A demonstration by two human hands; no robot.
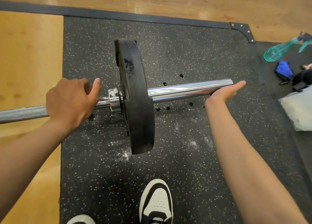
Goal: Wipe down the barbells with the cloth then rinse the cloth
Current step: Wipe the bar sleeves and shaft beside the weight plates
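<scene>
Far right of grips, cloth (284,69)

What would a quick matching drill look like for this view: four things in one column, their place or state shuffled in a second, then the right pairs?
Things:
1. left hand
2. right hand
3. blue cloth
4. weight plate

Places or states:
A. lies on the floor at far right, beside the green spray bottle
B. sits on the barbell sleeve, standing on edge on the speckled mat
C. grips the barbell shaft left of the collar
D. touches the sleeve near its free end, thumb out

Pairs: 1-C, 2-D, 3-A, 4-B
</scene>
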